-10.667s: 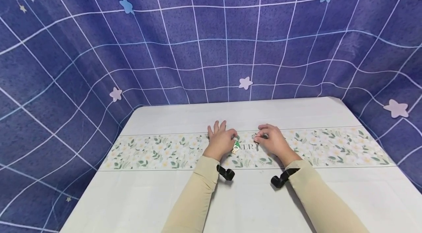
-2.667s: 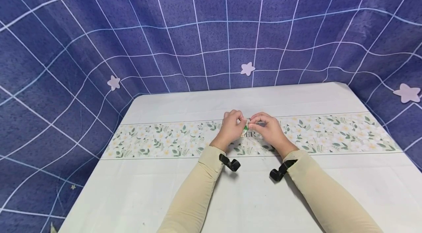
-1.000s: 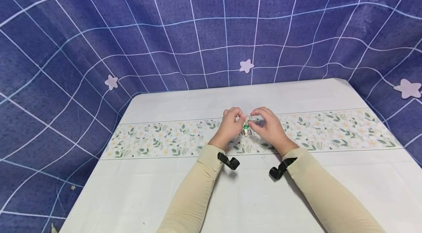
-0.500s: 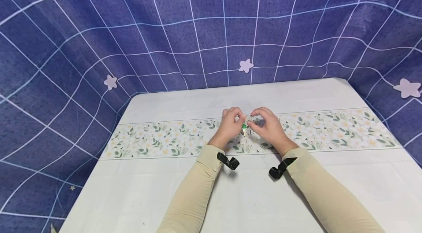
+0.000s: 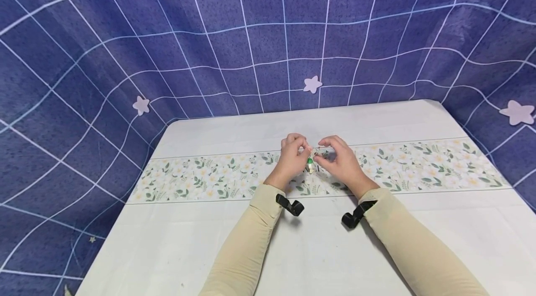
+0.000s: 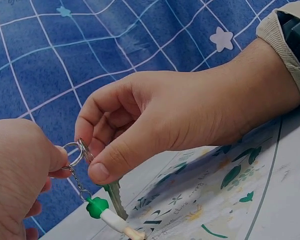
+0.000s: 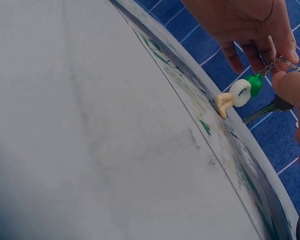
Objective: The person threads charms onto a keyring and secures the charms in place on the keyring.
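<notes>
My left hand (image 5: 291, 158) and right hand (image 5: 340, 161) are close together over the table's floral band. In the left wrist view, my left hand's thumb and finger pinch a metal key ring (image 6: 73, 156). A short chain (image 6: 78, 181) hangs from it with a small figure charm (image 6: 104, 212), green on top, then white and cream. My right hand pinches a key (image 6: 118, 201), its blade pointing down and its head mostly hidden behind the thumb. A second metal loop (image 6: 84, 148) at the right fingertips overlaps the key ring. In the right wrist view the charm (image 7: 240, 93) dangles beside the key blade.
A white table (image 5: 251, 240) carries a flower-printed band (image 5: 201, 177) across it, with lettering partly hidden under the hands. Behind and beside it hangs a blue curtain (image 5: 234, 54) with a grid and stars. Each wrist wears a black strap (image 5: 290, 205).
Over ten seconds ago the hands were apart, charm at the left and key at the right; they came together. During the last second the hands barely moved, and the charm swung slightly left.
</notes>
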A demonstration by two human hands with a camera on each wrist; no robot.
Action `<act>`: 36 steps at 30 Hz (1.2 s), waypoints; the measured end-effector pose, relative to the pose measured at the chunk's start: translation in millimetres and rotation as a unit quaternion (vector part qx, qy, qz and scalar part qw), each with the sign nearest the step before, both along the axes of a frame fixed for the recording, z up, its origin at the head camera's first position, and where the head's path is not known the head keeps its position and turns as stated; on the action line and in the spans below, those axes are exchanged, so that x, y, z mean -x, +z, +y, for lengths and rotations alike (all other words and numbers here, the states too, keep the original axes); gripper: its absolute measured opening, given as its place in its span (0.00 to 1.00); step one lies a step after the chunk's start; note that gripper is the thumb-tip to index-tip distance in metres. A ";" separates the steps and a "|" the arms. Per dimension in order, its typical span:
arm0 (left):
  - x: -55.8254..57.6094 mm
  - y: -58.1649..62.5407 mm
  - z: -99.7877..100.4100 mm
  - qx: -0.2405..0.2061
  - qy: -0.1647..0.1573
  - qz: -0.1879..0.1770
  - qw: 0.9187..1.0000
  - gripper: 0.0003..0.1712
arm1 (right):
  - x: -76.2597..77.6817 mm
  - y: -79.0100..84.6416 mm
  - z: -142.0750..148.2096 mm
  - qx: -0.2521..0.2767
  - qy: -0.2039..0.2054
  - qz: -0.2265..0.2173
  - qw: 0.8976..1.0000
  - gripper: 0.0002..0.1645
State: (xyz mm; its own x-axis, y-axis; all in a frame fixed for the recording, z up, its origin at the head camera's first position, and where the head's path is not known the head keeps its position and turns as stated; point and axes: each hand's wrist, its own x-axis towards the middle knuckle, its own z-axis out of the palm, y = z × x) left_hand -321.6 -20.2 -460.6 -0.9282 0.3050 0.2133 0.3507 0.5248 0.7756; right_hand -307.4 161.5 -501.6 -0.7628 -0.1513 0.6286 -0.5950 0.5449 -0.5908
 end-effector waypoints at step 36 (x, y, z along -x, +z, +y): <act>-1.2 2.6 -1.5 -0.014 0.004 -0.014 1.000 0.13 | 0.1 -0.7 0.6 0.012 0.007 0.034 0.999 0.18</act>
State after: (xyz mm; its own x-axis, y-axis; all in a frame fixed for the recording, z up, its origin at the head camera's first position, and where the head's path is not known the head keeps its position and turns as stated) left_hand -320.3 -21.7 -458.0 -0.9364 0.2911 0.1959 0.3245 0.5060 0.7991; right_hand -307.5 162.2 -502.3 -0.7166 -0.1465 0.6819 -0.6414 0.5225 -0.5618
